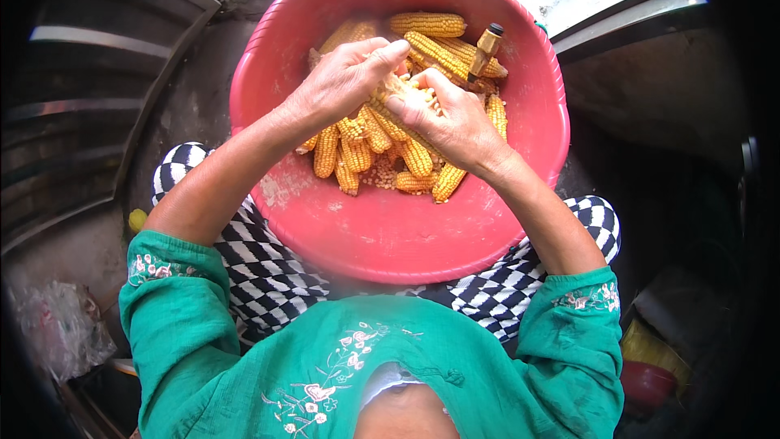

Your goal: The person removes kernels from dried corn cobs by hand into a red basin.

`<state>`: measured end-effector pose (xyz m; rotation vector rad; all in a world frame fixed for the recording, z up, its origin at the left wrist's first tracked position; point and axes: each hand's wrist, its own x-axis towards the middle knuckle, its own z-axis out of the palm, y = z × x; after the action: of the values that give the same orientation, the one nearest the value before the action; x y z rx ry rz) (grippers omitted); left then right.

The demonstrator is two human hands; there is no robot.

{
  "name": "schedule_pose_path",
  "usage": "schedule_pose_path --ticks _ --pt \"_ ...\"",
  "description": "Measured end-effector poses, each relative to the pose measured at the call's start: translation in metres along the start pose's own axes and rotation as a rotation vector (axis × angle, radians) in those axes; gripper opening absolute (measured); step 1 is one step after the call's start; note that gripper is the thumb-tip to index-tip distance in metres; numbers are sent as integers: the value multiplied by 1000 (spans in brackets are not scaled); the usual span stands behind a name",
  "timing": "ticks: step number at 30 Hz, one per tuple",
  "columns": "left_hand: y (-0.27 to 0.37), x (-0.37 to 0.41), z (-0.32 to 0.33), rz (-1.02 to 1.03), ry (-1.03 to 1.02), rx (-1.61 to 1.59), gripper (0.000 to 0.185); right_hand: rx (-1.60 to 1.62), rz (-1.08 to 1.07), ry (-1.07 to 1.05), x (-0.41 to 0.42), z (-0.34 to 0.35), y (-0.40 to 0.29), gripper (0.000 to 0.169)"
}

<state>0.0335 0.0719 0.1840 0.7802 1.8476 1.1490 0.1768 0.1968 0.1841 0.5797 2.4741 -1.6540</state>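
Both my hands hold one partly shelled ear of corn (396, 111) above a large red plastic tub (390, 250). My left hand (353, 76) grips its upper part, the thumb stretched over it. My right hand (454, 119) closes round the lower part, with pale loose kernels at its fingers. Beneath them lie several yellow ears of corn (327, 152) and some loose kernels (381, 174). A brass-coloured tool with a black cap (487, 46) leans on the ears at the upper right; its exact kind I cannot tell. My palms are hidden.
The tub stands between my knees in checkered trousers (268, 268). A slatted metal door or shutter (103, 97) is at the left, a metal-edged panel (634, 18) at the right. A clear plastic bag (64, 329) lies lower left, a dark red object (649, 384) lower right.
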Motion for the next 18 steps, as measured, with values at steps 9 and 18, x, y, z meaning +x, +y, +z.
schedule_pose_path --ticks 9,18 --pt "13 -5 -4 -68 -85 9 39 57 -199 146 5 6 17 37" --pt "17 -1 -13 -41 -146 -14 27 161 -196 110 10 5 22 43"
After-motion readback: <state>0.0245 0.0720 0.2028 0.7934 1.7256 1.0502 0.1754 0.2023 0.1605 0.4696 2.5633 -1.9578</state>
